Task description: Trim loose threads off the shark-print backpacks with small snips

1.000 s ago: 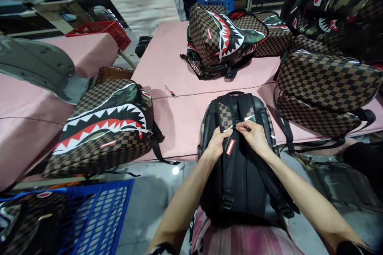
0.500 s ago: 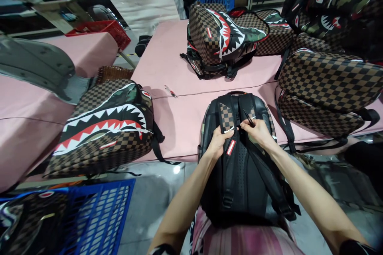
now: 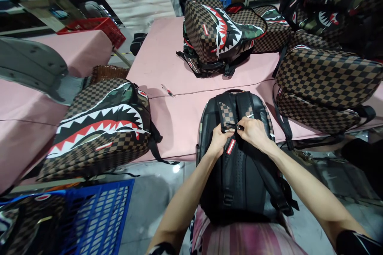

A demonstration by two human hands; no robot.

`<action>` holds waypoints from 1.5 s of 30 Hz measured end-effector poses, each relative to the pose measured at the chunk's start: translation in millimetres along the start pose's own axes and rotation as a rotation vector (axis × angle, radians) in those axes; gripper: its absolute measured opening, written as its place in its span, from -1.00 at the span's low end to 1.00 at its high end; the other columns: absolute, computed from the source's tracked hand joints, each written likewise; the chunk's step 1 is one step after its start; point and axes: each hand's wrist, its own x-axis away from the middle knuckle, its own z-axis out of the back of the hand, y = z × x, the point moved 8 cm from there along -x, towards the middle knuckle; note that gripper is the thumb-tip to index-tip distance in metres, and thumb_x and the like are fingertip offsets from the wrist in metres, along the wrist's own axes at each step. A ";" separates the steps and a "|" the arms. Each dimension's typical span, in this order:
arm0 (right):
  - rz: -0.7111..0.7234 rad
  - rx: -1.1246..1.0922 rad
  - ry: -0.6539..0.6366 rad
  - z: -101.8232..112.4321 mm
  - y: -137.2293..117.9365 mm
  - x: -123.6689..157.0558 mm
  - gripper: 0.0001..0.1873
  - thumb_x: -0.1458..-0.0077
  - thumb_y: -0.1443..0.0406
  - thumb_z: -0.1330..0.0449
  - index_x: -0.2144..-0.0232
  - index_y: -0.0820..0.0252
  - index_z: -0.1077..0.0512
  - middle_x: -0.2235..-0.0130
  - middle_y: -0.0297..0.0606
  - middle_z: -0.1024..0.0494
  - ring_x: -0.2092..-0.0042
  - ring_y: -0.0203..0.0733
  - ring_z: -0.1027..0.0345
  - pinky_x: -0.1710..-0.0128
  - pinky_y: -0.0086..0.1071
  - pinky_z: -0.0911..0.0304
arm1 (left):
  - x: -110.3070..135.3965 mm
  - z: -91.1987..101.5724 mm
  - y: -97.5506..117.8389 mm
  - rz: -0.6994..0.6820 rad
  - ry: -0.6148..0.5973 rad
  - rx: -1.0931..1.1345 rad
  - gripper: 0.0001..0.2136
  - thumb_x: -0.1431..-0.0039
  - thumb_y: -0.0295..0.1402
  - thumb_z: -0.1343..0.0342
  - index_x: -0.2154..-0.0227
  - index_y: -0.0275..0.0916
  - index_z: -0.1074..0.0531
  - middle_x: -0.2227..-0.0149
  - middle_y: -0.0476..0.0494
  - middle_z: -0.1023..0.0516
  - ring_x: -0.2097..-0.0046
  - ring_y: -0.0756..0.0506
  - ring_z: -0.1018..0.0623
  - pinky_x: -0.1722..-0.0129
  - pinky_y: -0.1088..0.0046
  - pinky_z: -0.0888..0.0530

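A black backpack [image 3: 257, 105] rests upright against the pink table edge at my lap, its back panel and shoulder straps towards me. My left hand [image 3: 220, 140] is closed on the left shoulder strap [image 3: 228, 112], which has a checkered patch and a red label below the thumb. Small dark thread snips [image 3: 235, 126] are in my right hand [image 3: 253, 132], fingers wrapped round them. Their points reach left across the strap, close to my left thumb. Whether the blades touch any thread is too small to tell.
A shark-mouth backpack [image 3: 101, 127] lies left on the pink table [image 3: 161, 59]. More checkered bags [image 3: 326, 79] stand right and behind [image 3: 200, 28]. A red-and-white pen-like tool [image 3: 168, 91] lies mid-table. A blue crate [image 3: 98, 211] sits lower left; a grey chair back [image 3: 32, 63] is at far left.
My right hand has turned, bringing the snips from pointing up and away to lying across the left strap beside my left thumb. The left hand keeps its hold; the view has shifted slightly.
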 end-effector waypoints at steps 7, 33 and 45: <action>-0.165 -0.545 -0.025 -2.7 23.6 -14.9 -0.89 0.21 0.32 -0.14 0.66 0.24 -0.40 0.60 -0.33 -0.37 0.51 -0.29 -0.19 0.48 -0.41 0.00 | -0.8 2.8 -6.5 0.047 -0.047 0.022 -0.69 0.29 -0.44 -0.30 0.36 -0.32 -0.45 0.37 -0.03 -0.52 0.35 0.02 -0.46 0.22 0.48 -0.34; -0.491 -1.030 -0.326 -47.3 88.5 171.3 -0.69 0.23 0.17 -0.33 0.45 0.29 -0.46 0.47 -0.33 -0.46 0.38 -0.23 -0.32 0.36 -0.37 -0.23 | 155.8 51.5 -58.6 0.485 -0.167 -0.080 -0.64 0.07 -0.32 -0.26 0.21 -0.31 -0.33 0.10 -0.29 -0.51 0.22 -0.12 -0.57 0.24 0.39 -0.50; -0.487 -1.166 -0.278 -39.3 81.7 172.3 -0.59 0.35 0.16 -0.37 0.41 0.29 -0.44 0.46 -0.36 -0.41 0.41 -0.31 -0.25 0.43 -0.45 -0.12 | 151.4 52.4 -5.0 -0.353 0.169 -0.849 -0.54 -0.05 -0.35 -0.09 -0.04 -0.30 -0.23 -0.10 -0.36 -0.27 -0.06 -0.23 -0.38 -0.04 0.13 -0.34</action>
